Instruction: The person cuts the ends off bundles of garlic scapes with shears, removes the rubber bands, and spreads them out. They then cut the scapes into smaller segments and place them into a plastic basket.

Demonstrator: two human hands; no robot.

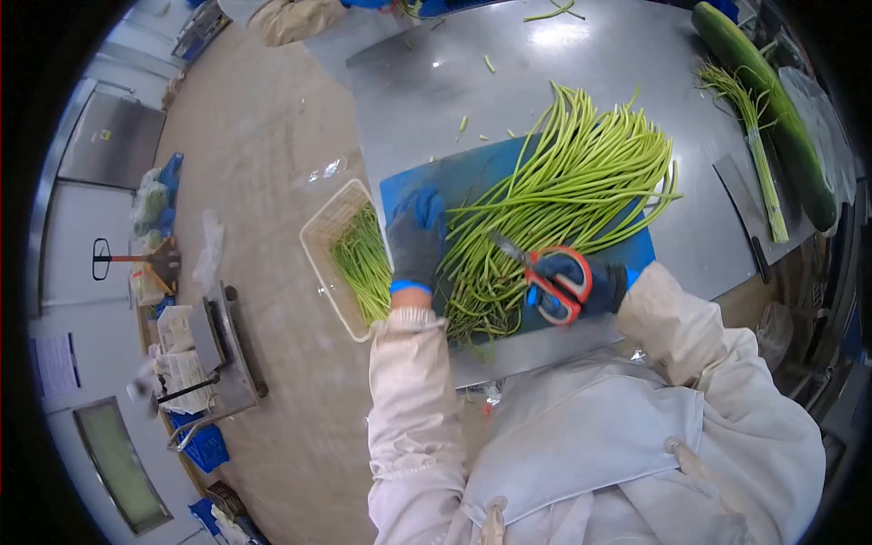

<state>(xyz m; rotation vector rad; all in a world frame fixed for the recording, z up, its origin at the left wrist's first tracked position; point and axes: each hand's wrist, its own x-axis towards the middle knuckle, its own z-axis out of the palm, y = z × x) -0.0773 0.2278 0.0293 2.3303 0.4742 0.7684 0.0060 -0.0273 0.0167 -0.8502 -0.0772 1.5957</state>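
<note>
A large heap of long green stalks, which look like garlic scapes, lies across a blue cutting board. Their thin, darker ends point toward me. In a dark glove with blue fingers, my left hand is over the board's left edge beside the stalks. Its fingers reach forward, loosely bent, with nothing visible in them. My right hand, also gloved, grips scissors with red-orange handles. The scissor blades point left over the lower stalks. Left of the board, a cream plastic basket holds more green stalks.
On the steel table are a winter melon, a tied green bundle and a knife. Stalk scraps lie near the board. A cart and a pallet jack stand left. Another person's sleeve shows above.
</note>
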